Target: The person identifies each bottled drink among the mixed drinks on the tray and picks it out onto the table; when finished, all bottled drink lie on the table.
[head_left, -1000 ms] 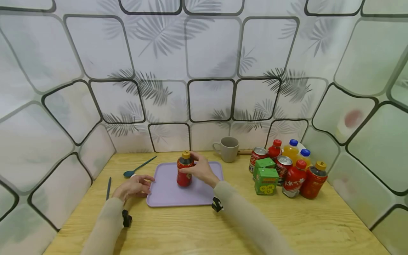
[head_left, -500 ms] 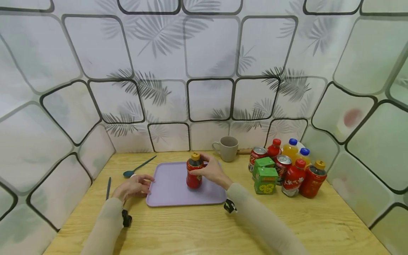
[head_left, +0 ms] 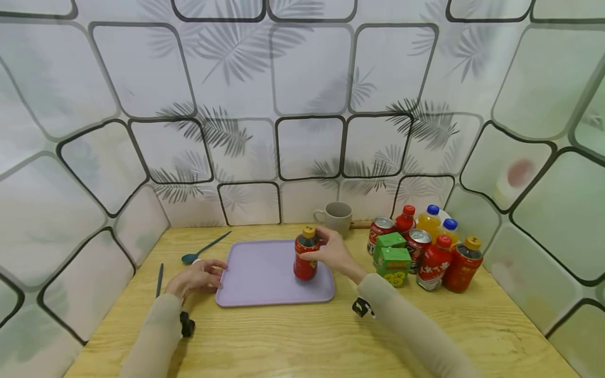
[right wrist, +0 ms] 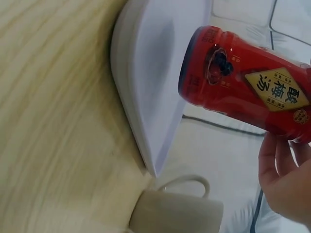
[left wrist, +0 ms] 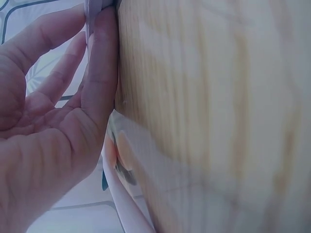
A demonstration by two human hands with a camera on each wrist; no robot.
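Observation:
My right hand (head_left: pixel 336 254) grips a drink bottle (head_left: pixel 305 266) with a red label and yellow cap, from its right side. In the head view the bottle is over the right part of a lilac tray (head_left: pixel 257 275). The right wrist view shows the bottle's base (right wrist: pixel 187 68) raised clear of the tray's surface. At the tray's left edge, my left hand (head_left: pixel 198 275) pinches the rim between thumb and fingers; the left wrist view shows the fingers (left wrist: pixel 100 63) at the tray's edge (left wrist: pixel 92 12).
Behind the tray's right corner stands a grey mug (head_left: pixel 338 216). Grouped at the right are green cartons (head_left: pixel 394 265), cans (head_left: pixel 418 247), red bottles (head_left: pixel 436 262), orange juice bottles (head_left: pixel 429 221) and another yellow-capped bottle (head_left: pixel 464 268). A teal spoon (head_left: pixel 205 249) and a dark slim handle (head_left: pixel 159 279) lie left.
My right hand has carried the bottle rightward, from the middle of the tray to over its right part. The left hand has stayed at the tray's left edge.

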